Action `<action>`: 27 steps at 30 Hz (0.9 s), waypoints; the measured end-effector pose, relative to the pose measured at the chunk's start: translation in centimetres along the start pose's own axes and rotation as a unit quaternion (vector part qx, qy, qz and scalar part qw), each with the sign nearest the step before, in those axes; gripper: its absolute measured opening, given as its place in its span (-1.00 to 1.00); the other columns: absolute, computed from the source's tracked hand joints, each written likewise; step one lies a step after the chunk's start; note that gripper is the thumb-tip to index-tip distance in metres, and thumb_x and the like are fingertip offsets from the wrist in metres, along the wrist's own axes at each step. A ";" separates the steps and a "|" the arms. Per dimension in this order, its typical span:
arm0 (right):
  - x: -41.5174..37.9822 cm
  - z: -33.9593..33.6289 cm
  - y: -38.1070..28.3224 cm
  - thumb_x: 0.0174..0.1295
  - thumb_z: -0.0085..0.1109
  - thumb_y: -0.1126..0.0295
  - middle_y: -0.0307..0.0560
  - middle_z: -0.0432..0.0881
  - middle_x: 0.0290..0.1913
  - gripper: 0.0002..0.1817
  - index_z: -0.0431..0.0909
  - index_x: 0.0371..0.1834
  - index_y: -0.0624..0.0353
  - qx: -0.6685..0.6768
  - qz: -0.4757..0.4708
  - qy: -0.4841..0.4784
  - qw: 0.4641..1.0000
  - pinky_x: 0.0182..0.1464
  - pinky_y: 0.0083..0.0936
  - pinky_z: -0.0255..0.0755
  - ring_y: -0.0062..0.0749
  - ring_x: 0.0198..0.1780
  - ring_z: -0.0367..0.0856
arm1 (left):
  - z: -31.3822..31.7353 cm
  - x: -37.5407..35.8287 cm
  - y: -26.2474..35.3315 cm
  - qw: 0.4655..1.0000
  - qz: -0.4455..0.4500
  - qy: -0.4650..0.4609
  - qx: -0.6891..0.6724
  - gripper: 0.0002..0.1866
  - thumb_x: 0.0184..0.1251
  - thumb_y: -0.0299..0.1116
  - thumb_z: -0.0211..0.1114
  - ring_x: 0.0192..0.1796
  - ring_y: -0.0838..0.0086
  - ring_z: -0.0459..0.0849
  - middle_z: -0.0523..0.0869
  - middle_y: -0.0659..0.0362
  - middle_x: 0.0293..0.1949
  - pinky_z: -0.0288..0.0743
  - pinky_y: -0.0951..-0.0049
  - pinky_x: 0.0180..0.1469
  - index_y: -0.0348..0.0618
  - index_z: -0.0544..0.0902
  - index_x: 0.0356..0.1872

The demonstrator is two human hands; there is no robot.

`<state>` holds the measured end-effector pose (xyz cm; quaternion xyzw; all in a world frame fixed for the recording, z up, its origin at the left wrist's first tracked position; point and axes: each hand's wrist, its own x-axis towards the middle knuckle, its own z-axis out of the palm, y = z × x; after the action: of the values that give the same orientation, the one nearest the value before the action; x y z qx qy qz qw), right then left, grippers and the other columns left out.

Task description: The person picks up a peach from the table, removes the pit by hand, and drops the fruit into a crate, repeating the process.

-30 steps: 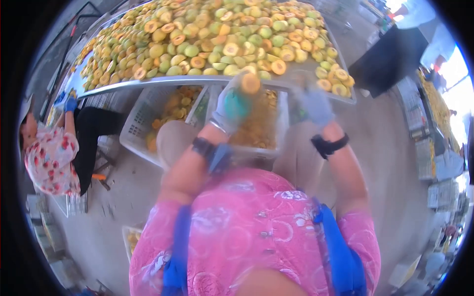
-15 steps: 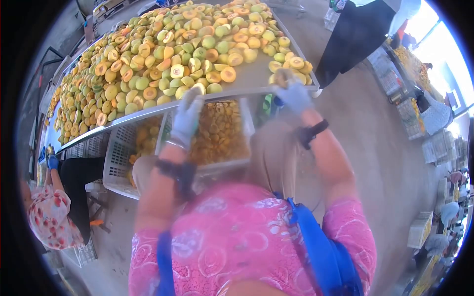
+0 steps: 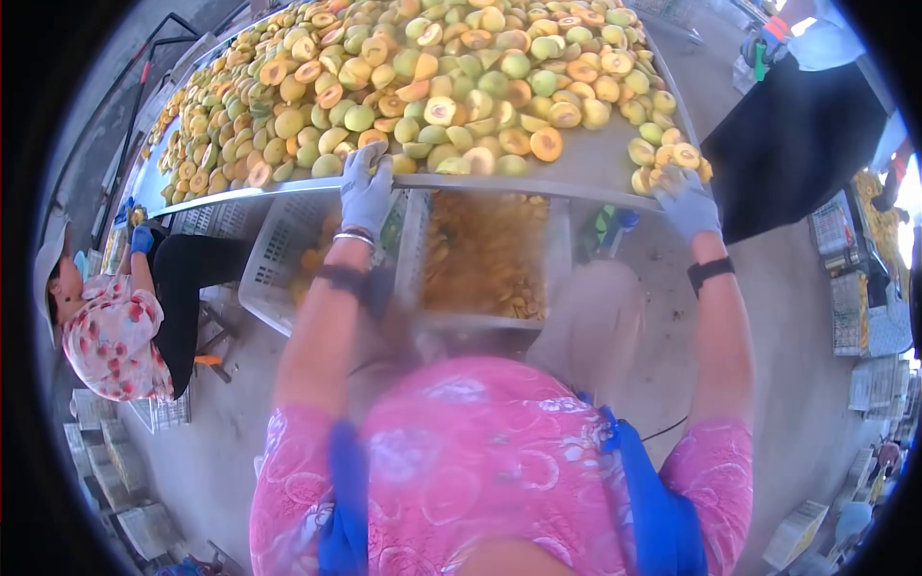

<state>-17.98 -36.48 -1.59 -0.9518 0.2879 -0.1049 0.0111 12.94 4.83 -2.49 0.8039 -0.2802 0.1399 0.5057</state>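
Note:
Gloved in pale grey, my left hand (image 3: 367, 187) rests on the metal front rim of the table (image 3: 442, 180). Its fingers are stretched out and apart, with the tips by the apricot halves (image 3: 545, 144) heaped on the tabletop. My right hand (image 3: 688, 204), in a matching glove, reaches over the table's right front corner. Its fingers look spread against a small cluster of apricot pieces (image 3: 685, 156); the fingertips are partly blurred among them. Below the rim, between my knees, stands a white crate (image 3: 411, 250) with yellow-orange fruit pieces (image 3: 485, 254) inside.
Another white crate (image 3: 272, 259) stands left of it under the table. A person in a floral top (image 3: 113, 331) sits at the table's left end. Someone in black clothing (image 3: 802, 144) stands at the right. More crates (image 3: 149, 528) are stacked at lower left.
My hands have moved farther apart, the right one lying at the table's corner. The view has shifted, showing more of the seated person at left.

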 end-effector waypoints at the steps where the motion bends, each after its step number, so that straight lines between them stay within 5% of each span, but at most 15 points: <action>1: -0.4 -1.7 -1.1 0.25 0.11 -0.09 0.01 0.42 0.26 -0.43 0.47 0.29 -0.14 0.018 0.039 -0.016 0.999 0.12 -0.19 0.47 -0.01 0.12 0.58 | 0.4 0.3 -0.3 0.999 -0.020 -0.011 -0.028 -0.72 0.29 -0.40 0.29 0.01 0.31 0.66 0.64 0.05 -0.06 0.50 0.33 0.11 -0.24 0.62 0.00; 5: -1.3 -3.5 -3.7 0.29 0.11 0.04 0.00 0.52 0.20 -0.53 0.54 0.19 0.02 0.070 0.053 0.034 0.996 0.20 -0.28 0.41 -0.08 0.14 0.54 | 2.4 0.3 -0.3 0.984 0.011 -0.115 -0.134 -0.59 0.24 -0.32 0.32 -0.01 0.25 0.65 0.61 0.04 -0.04 0.50 0.33 0.11 -0.18 0.57 0.11; 6: -0.8 -2.9 -3.3 0.27 0.15 0.05 0.04 0.52 0.16 -0.51 0.51 0.21 0.00 0.067 -0.024 0.064 0.995 0.16 -0.24 0.42 -0.03 0.12 0.55 | 2.4 0.3 1.1 0.984 0.006 -0.117 -0.133 -0.59 0.24 -0.32 0.32 -0.01 0.25 0.65 0.61 0.04 -0.04 0.50 0.33 0.11 -0.18 0.57 0.11; 8: -0.8 -3.3 -4.3 0.25 0.19 0.07 0.08 0.53 0.12 -0.49 0.49 0.24 -0.01 0.064 -0.100 0.091 0.989 0.13 -0.21 0.43 0.02 0.10 0.56 | 2.3 0.5 3.6 0.953 0.135 -0.270 0.018 -0.56 0.23 -0.26 0.29 0.02 0.18 0.64 0.59 0.01 0.01 0.49 0.30 0.13 -0.08 0.56 0.15; 10: -1.1 -6.7 -9.9 0.25 0.21 0.16 0.13 0.55 0.05 -0.54 0.51 0.17 0.09 0.188 -0.095 0.132 0.969 0.09 -0.18 0.43 0.09 0.04 0.56 | 3.5 0.7 4.0 0.938 0.165 -0.295 0.081 -0.56 0.23 -0.24 0.29 0.05 0.16 0.63 0.61 0.03 0.04 0.51 0.29 0.14 -0.06 0.58 0.16; 11: -1.0 -7.0 -11.6 0.26 0.22 0.19 0.03 0.62 -0.07 -0.60 0.56 0.10 0.13 0.217 -0.139 0.185 0.948 -0.09 -0.34 0.50 -0.17 -0.11 0.64 | 4.0 1.2 4.0 0.917 0.198 -0.315 0.145 -0.56 0.24 -0.21 0.29 0.08 0.14 0.63 0.63 0.04 0.06 0.52 0.28 0.15 -0.05 0.59 0.16; 12: -1.1 -7.6 -13.6 0.26 0.22 0.19 0.03 0.62 -0.07 -0.60 0.56 0.10 0.13 0.216 -0.139 0.185 0.948 -0.09 -0.34 0.50 -0.17 -0.11 0.64 | 4.3 1.9 4.1 0.917 0.198 -0.315 0.144 -0.56 0.24 -0.21 0.29 0.08 0.14 0.63 0.63 0.04 0.06 0.52 0.28 0.15 -0.05 0.59 0.16; 14: -1.7 -8.3 -17.8 0.28 0.23 0.18 -0.16 0.64 -0.18 -0.61 0.57 0.09 0.15 0.547 -0.004 0.048 0.836 -0.25 -0.59 0.46 -0.56 -0.24 0.60 | 4.4 3.2 4.4 0.898 0.040 -0.426 0.105 -0.56 0.24 -0.15 0.28 0.08 0.18 0.65 0.66 0.02 0.02 0.51 0.29 0.15 -0.07 0.62 0.13; 15: -2.2 -8.2 -19.9 0.28 0.23 0.18 -0.16 0.64 -0.18 -0.61 0.57 0.09 0.15 0.549 -0.003 0.050 0.834 -0.25 -0.59 0.46 -0.56 -0.24 0.60 | 4.0 3.3 5.2 0.906 0.019 -0.414 0.083 -0.57 0.25 -0.15 0.26 0.05 0.22 0.67 0.69 0.01 -0.02 0.52 0.31 0.12 -0.08 0.64 0.10; 17: -3.2 -7.7 -23.1 0.30 0.24 0.20 -0.32 0.62 -0.23 -0.59 0.54 0.13 0.17 0.718 -0.021 0.037 0.695 -0.33 -0.77 0.36 -0.80 -0.29 0.49 | 4.8 4.0 4.3 0.901 0.036 -0.416 0.115 -0.57 0.26 -0.15 0.25 0.04 0.22 0.68 0.70 0.00 -0.02 0.52 0.31 0.11 -0.09 0.64 0.10; 18: -3.7 -7.2 -23.7 0.30 0.24 0.20 -0.32 0.62 -0.23 -0.59 0.54 0.13 0.17 0.718 -0.021 0.038 0.694 -0.33 -0.77 0.36 -0.80 -0.29 0.49 | 5.0 4.1 4.3 0.896 0.050 -0.417 0.143 -0.58 0.27 -0.15 0.23 0.03 0.22 0.69 0.70 0.00 -0.02 0.52 0.31 0.10 -0.10 0.64 0.10; 20: -4.9 -5.6 -24.4 0.30 0.23 0.24 -0.29 0.62 -0.13 -0.59 0.52 0.15 0.22 0.755 0.090 -0.139 0.635 -0.18 -0.69 0.43 -0.72 -0.18 0.52 | 4.8 3.6 4.6 0.905 0.035 -0.398 0.146 -0.58 0.27 -0.17 0.22 0.03 0.26 0.68 0.71 0.02 -0.02 0.52 0.33 0.09 -0.14 0.64 0.09; 22: -5.7 -1.2 -24.8 0.30 0.24 0.26 -0.27 0.61 -0.09 -0.59 0.52 0.15 0.22 0.746 0.072 -0.114 0.652 -0.08 -0.66 0.42 -0.69 -0.10 0.51 | 4.6 3.6 4.5 0.914 0.021 -0.376 0.149 -0.58 0.27 -0.18 0.22 0.03 0.30 0.68 0.71 0.04 -0.02 0.51 0.35 0.09 -0.17 0.64 0.08; 24: -6.0 0.6 -24.9 0.29 0.24 0.28 -0.26 0.59 -0.05 -0.60 0.51 0.15 0.22 0.737 0.058 -0.090 0.667 0.03 -0.63 0.41 -0.65 -0.03 0.51 | 5.3 3.1 2.4 0.951 -0.087 -0.294 -0.046 -0.61 0.31 -0.26 0.18 0.00 0.41 0.66 0.71 0.12 -0.05 0.50 0.42 0.09 -0.24 0.62 0.08; 27: -7.0 1.0 -24.6 0.30 0.23 0.28 -0.21 0.57 0.02 -0.56 0.47 0.20 0.21 0.753 0.084 -0.145 0.636 0.21 -0.56 0.32 -0.60 0.12 0.47 | 5.9 1.7 2.0 0.906 -0.156 -0.239 -0.312 -0.65 0.32 -0.24 0.21 -0.10 0.56 0.63 0.71 0.20 -0.16 0.48 0.51 -0.03 -0.19 0.64 0.04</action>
<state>-10.00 -12.16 -1.92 -0.5882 0.1828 -0.1443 0.7744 12.80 -1.62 -2.82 0.6480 -0.2929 -0.2316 0.6638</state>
